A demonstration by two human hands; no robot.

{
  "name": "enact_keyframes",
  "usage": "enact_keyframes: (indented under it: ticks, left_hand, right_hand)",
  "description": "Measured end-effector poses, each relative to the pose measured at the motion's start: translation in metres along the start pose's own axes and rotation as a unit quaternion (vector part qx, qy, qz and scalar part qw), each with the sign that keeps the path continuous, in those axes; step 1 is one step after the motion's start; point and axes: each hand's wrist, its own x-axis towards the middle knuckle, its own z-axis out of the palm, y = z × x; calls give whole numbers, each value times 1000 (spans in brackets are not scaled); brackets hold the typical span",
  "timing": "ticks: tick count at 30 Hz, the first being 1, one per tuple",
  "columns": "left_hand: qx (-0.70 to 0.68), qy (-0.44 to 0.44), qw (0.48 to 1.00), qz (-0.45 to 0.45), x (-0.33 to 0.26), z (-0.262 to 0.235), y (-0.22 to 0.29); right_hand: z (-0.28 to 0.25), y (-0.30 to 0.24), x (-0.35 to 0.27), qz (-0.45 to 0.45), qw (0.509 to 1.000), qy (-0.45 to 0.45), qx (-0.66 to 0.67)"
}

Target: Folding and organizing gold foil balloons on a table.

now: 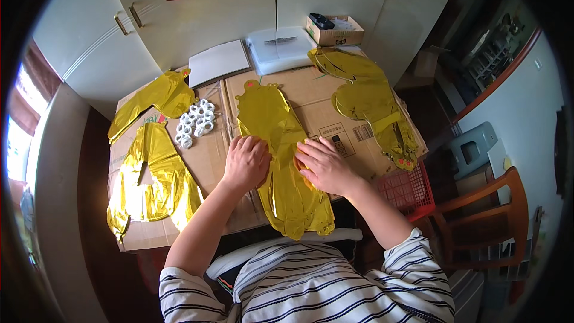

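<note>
**Gold foil balloon pressed flat under both hands**

Gold foil balloon (281, 155), uninflated and long, lay down the middle of the bench (209, 161), which was covered with flattened brown cardboard. Its far end reached toward the cupboards, and its near end hung slightly over the bench edge, close to the person's striped shirt (311, 287).

The left hand (245, 161) rested palm down on the balloon's left edge, fingers spread and flat, pressing rather than gripping anything. The right hand (323, 164) lay the same way on the balloon's right side, fingers extended toward the left hand, with nothing clasped in it. The two hands sat just beside each other, with a strip of foil showing between them.

To the left lay two more flat gold balloons: one (152, 98) farther back, the other (152, 182) nearer and wider. Between them and the central balloon sat a small heap of white ribbon rolls (194, 122). A fourth gold balloon (371, 104) stretched along the right side of the bench.

At the back edge stood a grey board (218, 63), a clear plastic box (281, 48) and a small cardboard box (335, 30). A red plastic basket (409, 191) and a wooden chair (484, 209) stood to the right of the bench.
</note>
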Motion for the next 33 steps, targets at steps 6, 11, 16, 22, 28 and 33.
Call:
enact_keyframes:
  ticks: [6,11,16,22,28,33]
  left_hand:
    - [-55,11,997,48,32,2,14]
    - [-16,-37,996,82,58,43,20]
    - [10,-59,997,50,64,64,12]
    - [-10,-49,998,42,69,65,9]
    - [-9,-41,998,43,71,71,-1]
    - [-13,-53,998,26,71,70,-1]
  right_hand:
    - [-5,-2,2,6,1000,-17,-4]
    - [-3,-2,5,0,1000,-4,-14]
    - [-12,-5,6,5,1000,-21,6]
    - [-10,-2,3,-6,1000,-3,22]
    - [-7,1,0,-19,999,7,25]
    - [-7,2,0,-18,999,9,30]
